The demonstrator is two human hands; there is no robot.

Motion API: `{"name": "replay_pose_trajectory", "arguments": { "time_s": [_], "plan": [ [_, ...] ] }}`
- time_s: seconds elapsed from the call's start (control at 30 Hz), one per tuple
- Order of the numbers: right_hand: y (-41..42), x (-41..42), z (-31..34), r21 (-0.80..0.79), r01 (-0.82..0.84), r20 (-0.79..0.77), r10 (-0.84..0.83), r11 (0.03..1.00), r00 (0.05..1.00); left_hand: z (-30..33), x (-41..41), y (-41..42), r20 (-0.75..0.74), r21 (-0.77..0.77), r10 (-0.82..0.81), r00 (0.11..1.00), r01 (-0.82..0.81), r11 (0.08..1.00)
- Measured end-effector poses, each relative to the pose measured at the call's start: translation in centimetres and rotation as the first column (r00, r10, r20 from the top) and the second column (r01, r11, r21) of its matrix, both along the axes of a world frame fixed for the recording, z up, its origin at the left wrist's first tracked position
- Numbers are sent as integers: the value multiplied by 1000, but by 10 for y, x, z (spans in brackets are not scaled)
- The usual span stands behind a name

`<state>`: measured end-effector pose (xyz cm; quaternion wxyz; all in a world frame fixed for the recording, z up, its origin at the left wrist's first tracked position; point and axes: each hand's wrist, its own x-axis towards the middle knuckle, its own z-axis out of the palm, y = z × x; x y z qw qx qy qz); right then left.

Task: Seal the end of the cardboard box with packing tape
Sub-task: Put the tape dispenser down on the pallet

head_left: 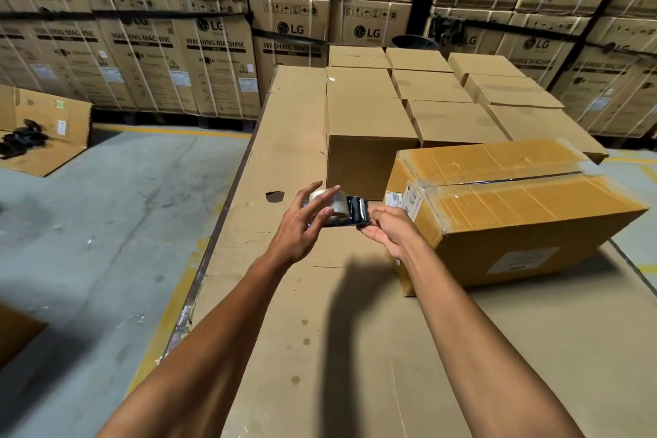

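A yellowish cardboard box (515, 210) lies on a cardboard-covered work surface (320, 331), its top seam taped over and its left end facing my hands. In front of that end I hold a tape dispenser (346, 212) with a roll of clear packing tape. My left hand (305, 224) curls over the roll, fingers spread across it. My right hand (385, 233) pinches the dispenser's black front end, close to the box's lower left corner. Whether any tape touches the box I cannot tell.
Several plain brown boxes (366, 124) stand in rows behind the yellowish box. Stacked washing machine cartons (213, 57) wall off the back. A concrete floor (106, 224) drops away left of the surface, with an open carton holding black parts (39, 131) on it.
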<state>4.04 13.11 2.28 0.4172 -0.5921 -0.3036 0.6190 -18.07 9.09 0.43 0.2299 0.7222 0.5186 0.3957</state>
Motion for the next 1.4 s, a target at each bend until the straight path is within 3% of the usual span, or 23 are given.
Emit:
{"name": "replay_pose_trajectory", "arguments": {
  "time_s": [0.17, 0.4, 0.67, 0.8, 1.0, 1.1, 1.4],
  "plan": [
    [11, -12, -26, -34, 49, 56, -47, 998, 997, -19, -10, 13, -10, -56, -25, 1000, 24, 998],
    [23, -25, -85, -93, 117, 266, -89, 989, 960, -69, -22, 27, -10, -175, -53, 999, 50, 983],
    [13, -37, -130, -180, 101, 381, -26, 979, 924, -126, -30, 22, -18, -312, -97, 995, 86, 946],
    [9, -39, -136, -179, 92, 420, -9, 980, 908, -132, -29, 20, -19, -302, -95, 995, 85, 950],
    [8, -50, -160, -207, 47, 489, 61, 977, 870, -147, -39, 27, -102, -325, -147, 984, 106, 940],
    [15, -48, -156, -225, 31, 539, 98, 974, 837, -142, -43, 28, -227, -307, -193, 955, 118, 945],
    [18, -38, -129, -321, -64, 485, 223, 945, 846, -126, -43, 19, -397, -225, -205, 894, 122, 967]
  ]
}}
